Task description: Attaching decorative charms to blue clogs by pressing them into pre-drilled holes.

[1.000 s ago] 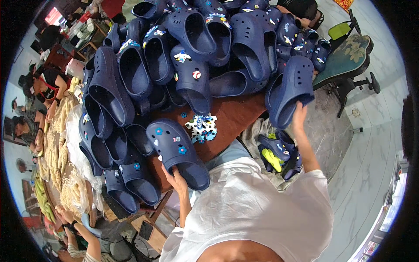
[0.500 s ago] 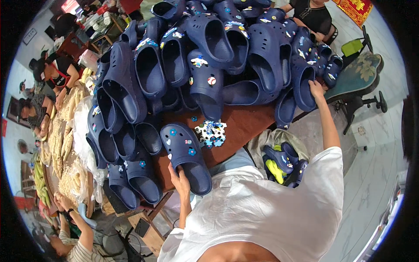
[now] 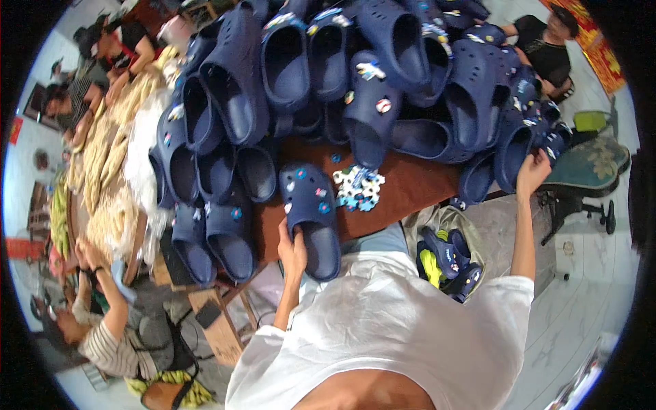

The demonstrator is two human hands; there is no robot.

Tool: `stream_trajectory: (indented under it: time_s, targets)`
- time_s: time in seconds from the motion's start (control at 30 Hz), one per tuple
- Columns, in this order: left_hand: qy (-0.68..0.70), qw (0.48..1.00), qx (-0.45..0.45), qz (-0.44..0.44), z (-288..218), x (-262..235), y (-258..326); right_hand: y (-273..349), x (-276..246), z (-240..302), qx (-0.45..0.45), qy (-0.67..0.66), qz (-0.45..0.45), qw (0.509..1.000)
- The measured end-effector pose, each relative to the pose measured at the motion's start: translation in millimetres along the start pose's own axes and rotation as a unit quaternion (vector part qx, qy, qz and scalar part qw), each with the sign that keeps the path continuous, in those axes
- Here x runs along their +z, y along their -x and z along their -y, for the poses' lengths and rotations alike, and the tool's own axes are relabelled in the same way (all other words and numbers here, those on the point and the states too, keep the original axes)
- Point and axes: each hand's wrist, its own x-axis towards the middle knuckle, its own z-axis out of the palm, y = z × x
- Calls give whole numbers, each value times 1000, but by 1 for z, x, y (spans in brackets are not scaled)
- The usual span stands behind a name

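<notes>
Under the left hand [image 3: 292, 247] lies a charm-studded clog [image 3: 311, 215], gripped at its heel; the right hand [image 3: 531, 172] grasps another clog [image 3: 512, 152] on the pile's edge.

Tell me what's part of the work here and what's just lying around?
In hand:
left hand gripping the decorated navy clog
right hand touching a clog at the pile's edge
pile of charms

Lying about:
bag of clogs on the floor
office chair
</notes>
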Motion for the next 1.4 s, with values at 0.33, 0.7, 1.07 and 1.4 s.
stream_trajectory:
  time_s: [0.33,0.7,1.07,1.4]
  targets:
    - [-85,996,22,18,-1,0,-4,175,-4,243,-148,-209,380,889]
    - [28,971,236,-12,-24,-7,-18,277,56,345,-77,-321,550,767]
    - [-148,953,256,-59,-35,23,-32,292,83,350,-120,-246,531,802]
    - [-122,934,318,-106,-29,27,-34,292,95,346,-199,-271,514,789]
